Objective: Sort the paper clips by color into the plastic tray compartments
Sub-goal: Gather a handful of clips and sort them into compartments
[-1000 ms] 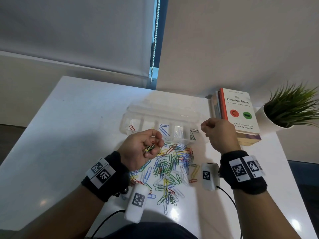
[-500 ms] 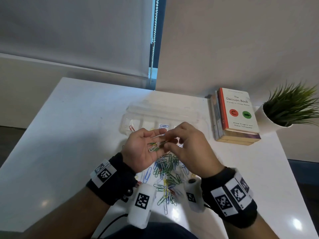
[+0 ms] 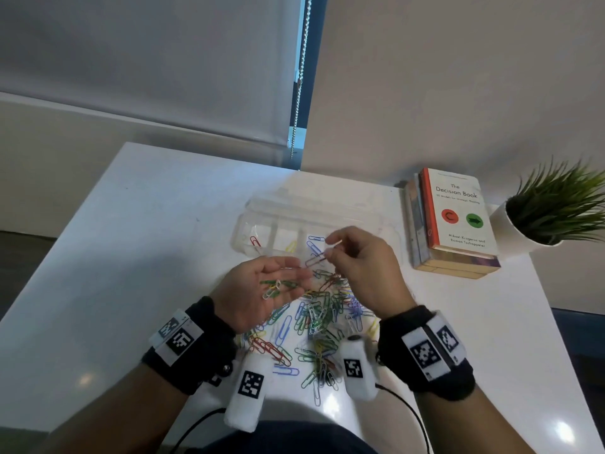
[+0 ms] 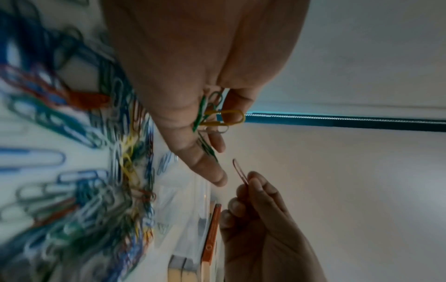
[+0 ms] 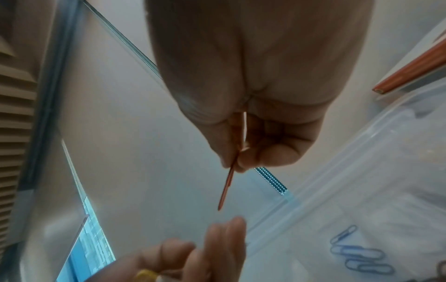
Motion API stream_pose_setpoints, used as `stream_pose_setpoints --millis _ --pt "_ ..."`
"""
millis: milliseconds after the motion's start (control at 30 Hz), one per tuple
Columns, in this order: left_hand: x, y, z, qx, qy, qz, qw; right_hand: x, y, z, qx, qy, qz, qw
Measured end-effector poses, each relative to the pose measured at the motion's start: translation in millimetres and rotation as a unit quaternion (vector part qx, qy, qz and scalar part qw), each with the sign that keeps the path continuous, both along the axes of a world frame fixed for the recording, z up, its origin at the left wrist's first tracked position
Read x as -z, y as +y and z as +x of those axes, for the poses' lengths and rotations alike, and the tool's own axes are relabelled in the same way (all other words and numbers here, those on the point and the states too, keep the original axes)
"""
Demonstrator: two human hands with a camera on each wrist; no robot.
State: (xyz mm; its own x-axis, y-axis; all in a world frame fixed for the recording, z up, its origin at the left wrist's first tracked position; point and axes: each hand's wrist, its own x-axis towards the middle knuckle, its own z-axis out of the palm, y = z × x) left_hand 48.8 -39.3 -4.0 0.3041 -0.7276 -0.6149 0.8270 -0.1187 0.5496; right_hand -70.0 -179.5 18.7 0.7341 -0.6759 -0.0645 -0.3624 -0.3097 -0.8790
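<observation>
My left hand [image 3: 293,276] is held palm up above the pile of mixed paper clips [image 3: 314,322]. Green, white and yellow clips [image 3: 276,287] lie loose on its palm, also seen in the left wrist view as the clips [image 4: 212,116] against the left hand [image 4: 207,137]. Just beyond its fingertips, my right hand [image 3: 329,253] pinches one red clip [image 3: 316,259] between thumb and forefinger; the same red clip [image 5: 226,183] sticks out below the pinch. Behind both stands the clear plastic tray [image 3: 314,211], holding a red clip [image 3: 255,241], a yellow clip [image 3: 290,246] and blue clips [image 3: 315,245] in separate compartments.
A stack of books [image 3: 455,221] lies right of the tray, with a potted plant [image 3: 550,214] at the table's right edge. A blind chain [image 3: 299,77] hangs behind the white table [image 3: 147,240]. Cables run from the wrist cameras near the front edge.
The right hand came from the tray's right end to the left palm, then lifted away pinching a red clip. The left hand opened its fingers and stayed in place.
</observation>
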Motion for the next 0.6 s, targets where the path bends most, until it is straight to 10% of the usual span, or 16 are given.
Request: stream_pose_setpoints --millis 367,600 --pt "2.2 28.2 38.6 -0.124 -0.015 -0.012 0.992 16.1 10.1 109.6 -0.094 0.097 -0.064 0.989" --pt "-5.0 11.9 37.0 -0.13 -0.023 -0.026 0.991 -2.0 10.5 84.9 -0.119 0.08 -0.126 0.982"
